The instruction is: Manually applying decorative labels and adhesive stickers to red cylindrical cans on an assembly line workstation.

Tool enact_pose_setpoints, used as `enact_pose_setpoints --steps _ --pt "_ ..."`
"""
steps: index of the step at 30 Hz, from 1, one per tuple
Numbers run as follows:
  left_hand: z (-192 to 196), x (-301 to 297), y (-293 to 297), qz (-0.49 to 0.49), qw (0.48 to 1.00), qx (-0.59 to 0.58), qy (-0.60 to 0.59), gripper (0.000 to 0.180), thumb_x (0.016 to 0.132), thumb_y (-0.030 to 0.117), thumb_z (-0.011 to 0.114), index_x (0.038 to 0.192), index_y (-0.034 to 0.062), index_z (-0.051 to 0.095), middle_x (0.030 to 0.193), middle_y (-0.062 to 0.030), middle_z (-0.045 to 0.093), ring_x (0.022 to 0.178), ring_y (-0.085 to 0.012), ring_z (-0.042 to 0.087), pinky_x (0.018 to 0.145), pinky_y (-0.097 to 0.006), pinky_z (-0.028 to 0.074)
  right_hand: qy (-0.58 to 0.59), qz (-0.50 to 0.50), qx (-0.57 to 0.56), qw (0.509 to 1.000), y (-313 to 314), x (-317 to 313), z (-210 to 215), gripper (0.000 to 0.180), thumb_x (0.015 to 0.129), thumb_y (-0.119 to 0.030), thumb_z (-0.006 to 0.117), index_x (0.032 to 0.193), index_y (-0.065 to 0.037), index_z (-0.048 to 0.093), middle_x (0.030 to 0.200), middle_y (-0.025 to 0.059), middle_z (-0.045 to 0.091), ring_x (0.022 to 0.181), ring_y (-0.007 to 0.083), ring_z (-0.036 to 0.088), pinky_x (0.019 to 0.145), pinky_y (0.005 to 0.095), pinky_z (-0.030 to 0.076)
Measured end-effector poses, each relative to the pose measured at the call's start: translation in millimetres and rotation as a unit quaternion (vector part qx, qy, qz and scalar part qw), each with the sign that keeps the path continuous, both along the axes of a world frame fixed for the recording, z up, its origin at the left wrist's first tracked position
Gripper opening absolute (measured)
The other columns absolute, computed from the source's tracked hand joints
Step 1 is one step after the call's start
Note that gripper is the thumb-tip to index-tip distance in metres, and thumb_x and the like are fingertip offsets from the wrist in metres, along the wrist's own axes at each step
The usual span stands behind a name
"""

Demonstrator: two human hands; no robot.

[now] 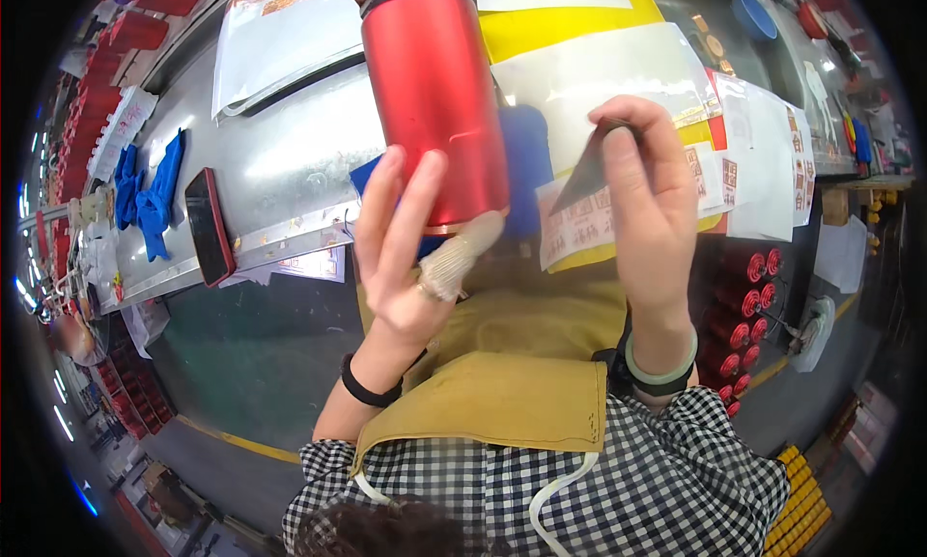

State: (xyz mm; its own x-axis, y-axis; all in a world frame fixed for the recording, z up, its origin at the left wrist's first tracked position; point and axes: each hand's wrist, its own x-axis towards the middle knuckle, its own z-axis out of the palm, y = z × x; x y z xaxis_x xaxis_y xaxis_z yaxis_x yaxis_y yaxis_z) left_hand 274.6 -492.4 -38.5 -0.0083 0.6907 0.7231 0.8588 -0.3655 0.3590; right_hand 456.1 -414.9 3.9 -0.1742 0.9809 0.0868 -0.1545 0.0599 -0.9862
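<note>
A glossy red metal cylinder [435, 103] with a dark upper end stands out in front of me. My left hand [401, 258] is closed on its near end, fingers along the left side. A pale ribbed finger cot [462, 258] covers the thumb, which presses at the lower rim. To the right, my right hand [657, 195] pinches a thin, grey, pointed flat piece [585, 171] between thumb and fingers. Its exact kind cannot be made out. Below that piece lies a sheet with reddish-brown printed decals [576, 231]. Blue material [526, 161] shows behind the cylinder.
On the metal bench [280, 161] lie a red-edged phone [209, 227] and crumpled blue cloths [159, 195]. White sheets [599, 69] over yellow material cover the right side, with more printed sheets [763, 161] beyond. A blue bowl [753, 16] sits far right. Red cylinders [739, 335] are stacked below right.
</note>
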Motion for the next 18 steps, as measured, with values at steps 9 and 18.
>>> enact_pose_setpoints --steps 9,18 --pt "-9 -3 -2 -0.030 0.996 -0.036 -0.079 0.036 0.093 -0.009 0.064 0.129 -0.0040 0.065 0.146 -0.0290 0.053 0.138 -0.0517 0.047 0.111 -0.057 0.047 -0.052 0.031 0.010 0.998 5 6 -4 0.015 0.107 -0.008 0.052 0.118 0.000 0.059 0.108 0.0051 0.063 0.097 0.0104 0.060 0.089 0.0244 0.048" --pt "7 -3 5 0.007 0.980 -0.135 -0.148 0.096 0.068 0.006 0.094 0.151 0.0023 0.045 0.162 -0.0222 0.037 0.146 -0.0427 0.042 0.119 -0.047 0.035 -0.130 0.046 0.048 0.989 21 14 -1 0.019 0.101 -0.015 0.063 0.114 -0.002 0.064 0.106 0.0098 0.059 0.094 0.0159 0.060 0.084 0.0303 0.048"
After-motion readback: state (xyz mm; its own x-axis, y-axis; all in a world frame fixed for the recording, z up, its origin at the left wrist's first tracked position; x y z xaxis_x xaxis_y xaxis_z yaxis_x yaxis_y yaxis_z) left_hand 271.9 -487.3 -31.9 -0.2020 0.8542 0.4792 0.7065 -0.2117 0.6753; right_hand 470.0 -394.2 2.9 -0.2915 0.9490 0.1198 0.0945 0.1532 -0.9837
